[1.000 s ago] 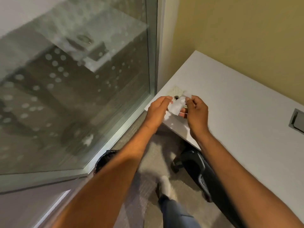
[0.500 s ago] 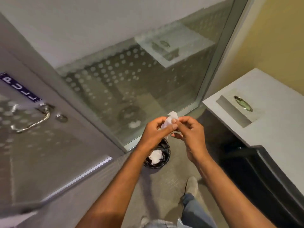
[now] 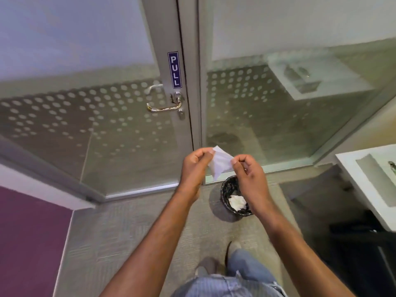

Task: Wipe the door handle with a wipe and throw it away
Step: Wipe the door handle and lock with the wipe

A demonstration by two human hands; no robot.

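A white wipe (image 3: 220, 163) is stretched between my two hands at chest height. My left hand (image 3: 196, 166) pinches its left edge and my right hand (image 3: 248, 172) pinches its right edge. The silver lever door handle (image 3: 165, 107) sits on a glass door's frame, up and to the left of my hands, under a blue PULL sign (image 3: 175, 69). A black mesh waste bin (image 3: 230, 189) stands on the floor just below my right hand, with crumpled white paper (image 3: 236, 201) inside.
Frosted dotted glass panels (image 3: 267, 108) flank the door. A white desk (image 3: 368, 181) juts in at the right edge, with a dark chair below it. A purple wall (image 3: 27, 239) is at the lower left. Grey carpet (image 3: 128, 228) lies underfoot.
The view has swung left from the desk to the door, bringing the handle to the centre. My hands carried the wipe away from the desk and are spreading it open over the bin.
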